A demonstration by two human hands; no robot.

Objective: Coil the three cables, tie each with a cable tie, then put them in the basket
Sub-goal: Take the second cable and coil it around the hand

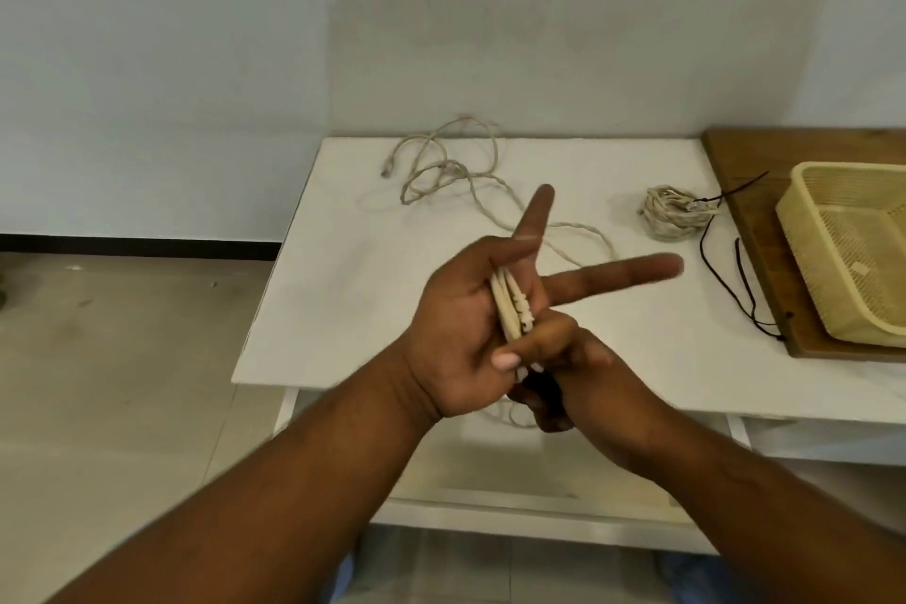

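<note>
Left hand (456, 334) holds turns of cream twisted cable (512, 309) wound across palm, index and middle fingers (617, 275) splayed. Right hand (578, 378) pinches coil's lower end. Risk: turns slide off spread fingers, coil unravels; trailing tail could snag table (343, 309) edge. Cream plastic mesh basket (853, 255) empty.

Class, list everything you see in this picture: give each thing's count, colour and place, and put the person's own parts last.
Loose cable: one, beige, uncoiled at the back of the table.
Coiled cable: one, beige, bundled near the table's right edge, with a dark tie on it.
Cable being wound: one, beige, looped around the left hand's fingers.
Cable ties: dark thin strands, count unclear, by the board's edge.
Basket: one, pale yellow, on the board, nothing visible inside.
Wooden board: one, brown, at right.
Table: one, white.
Left hand: one, fingers spread, holding the loops.
Right hand: one, below the loops, feeding cable.
</note>
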